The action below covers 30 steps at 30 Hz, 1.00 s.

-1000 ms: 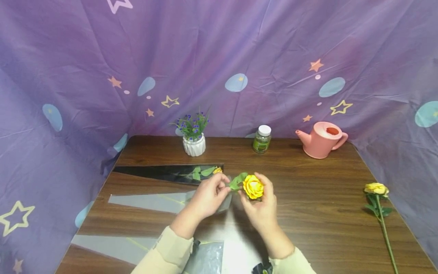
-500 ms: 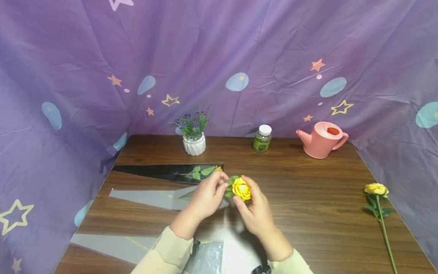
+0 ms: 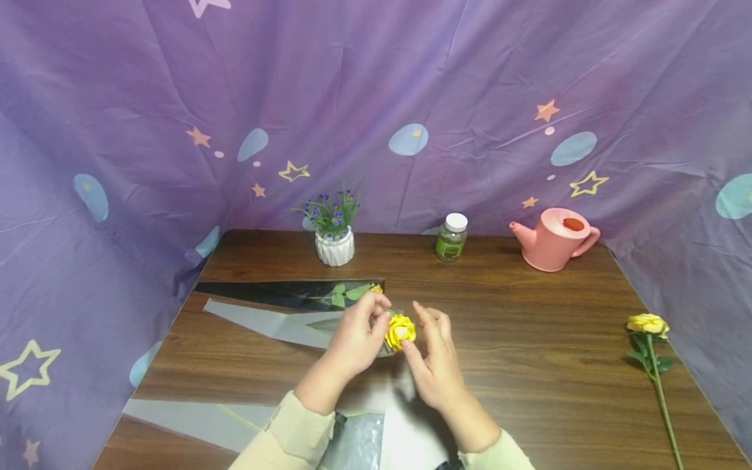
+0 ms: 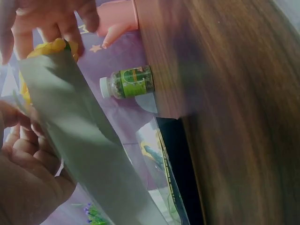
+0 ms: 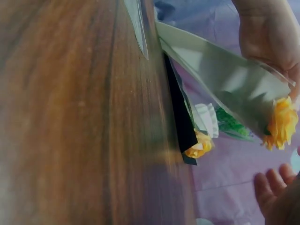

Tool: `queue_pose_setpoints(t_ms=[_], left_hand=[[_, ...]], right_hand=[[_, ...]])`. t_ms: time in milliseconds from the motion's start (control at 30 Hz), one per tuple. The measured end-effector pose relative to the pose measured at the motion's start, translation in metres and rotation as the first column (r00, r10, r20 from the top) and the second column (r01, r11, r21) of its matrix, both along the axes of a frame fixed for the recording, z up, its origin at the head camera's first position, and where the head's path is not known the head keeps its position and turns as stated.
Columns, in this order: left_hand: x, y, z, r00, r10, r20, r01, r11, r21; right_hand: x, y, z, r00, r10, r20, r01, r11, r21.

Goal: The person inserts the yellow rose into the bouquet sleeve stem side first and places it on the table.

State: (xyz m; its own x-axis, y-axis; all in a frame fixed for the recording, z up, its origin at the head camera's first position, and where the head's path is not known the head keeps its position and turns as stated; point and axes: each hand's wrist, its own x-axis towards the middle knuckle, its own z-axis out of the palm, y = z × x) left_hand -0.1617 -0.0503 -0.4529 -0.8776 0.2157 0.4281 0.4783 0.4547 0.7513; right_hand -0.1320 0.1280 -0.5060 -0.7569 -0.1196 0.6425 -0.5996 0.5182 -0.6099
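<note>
A yellow artificial rose (image 3: 400,331) sits in the mouth of a translucent grey flower sleeve (image 3: 264,322), its bloom showing at the wide end and its stem inside. My left hand (image 3: 355,336) pinches the sleeve's edge beside the bloom. In the left wrist view the sleeve (image 4: 89,126) slants down from the fingers, raised off the table. My right hand (image 3: 436,369) is just right of the bloom with fingers spread and relaxed. Its thumb tip is close to the petals; I cannot tell whether it touches. The right wrist view shows the bloom (image 5: 281,124) protruding from the sleeve.
Behind lies a black-backed sleeve (image 3: 276,295) with a rose inside. Another grey sleeve (image 3: 194,418) lies at front left. A single yellow rose (image 3: 647,324) lies far right. Along the back stand a potted plant (image 3: 335,248), a jar (image 3: 451,239) and a pink watering can (image 3: 549,245).
The rose has gone leftward and down into the sleeve, its leaves now mostly hidden. My right hand has loosened from the bloom. The sleeve's narrow end has swung up and right.
</note>
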Motion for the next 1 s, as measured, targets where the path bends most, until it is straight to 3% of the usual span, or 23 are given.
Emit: queue_pose_setpoints(t_ms=[167, 567, 767, 900, 933, 1000], left_hand=[[-0.0001, -0.0006, -0.0004, 0.997, 0.076, -0.025, -0.075, 0.997, 0.030], [0.0073, 0.0025, 0.0060, 0.990, 0.140, 0.001, -0.140, 0.990, 0.021], [0.0078, 0.0010, 0.0045, 0.991, 0.132, 0.004, -0.132, 0.991, 0.019], [0.0079, 0.0008, 0.0027, 0.985, 0.171, 0.012, -0.172, 0.985, 0.011], [0.0079, 0.0008, 0.0022, 0.982, 0.188, 0.019, -0.188, 0.982, 0.006], [0.0079, 0.0007, 0.0011, 0.974, 0.224, 0.039, -0.224, 0.975, -0.010]], right_hand=[[0.0033, 0.0030, 0.0004, 0.998, -0.046, -0.039, 0.043, 0.996, -0.083], [0.0056, 0.0009, -0.0054, 0.999, 0.044, 0.029, -0.044, 0.999, -0.006], [0.0060, 0.0031, -0.0053, 0.985, 0.123, 0.119, -0.128, 0.991, 0.031], [0.0044, 0.0030, -0.0044, 0.970, 0.124, 0.208, -0.114, 0.992, -0.056], [0.0037, 0.0028, -0.0044, 0.963, 0.110, 0.247, -0.092, 0.992, -0.081], [0.0021, 0.0021, -0.0045, 0.927, 0.119, 0.356, -0.065, 0.985, -0.161]])
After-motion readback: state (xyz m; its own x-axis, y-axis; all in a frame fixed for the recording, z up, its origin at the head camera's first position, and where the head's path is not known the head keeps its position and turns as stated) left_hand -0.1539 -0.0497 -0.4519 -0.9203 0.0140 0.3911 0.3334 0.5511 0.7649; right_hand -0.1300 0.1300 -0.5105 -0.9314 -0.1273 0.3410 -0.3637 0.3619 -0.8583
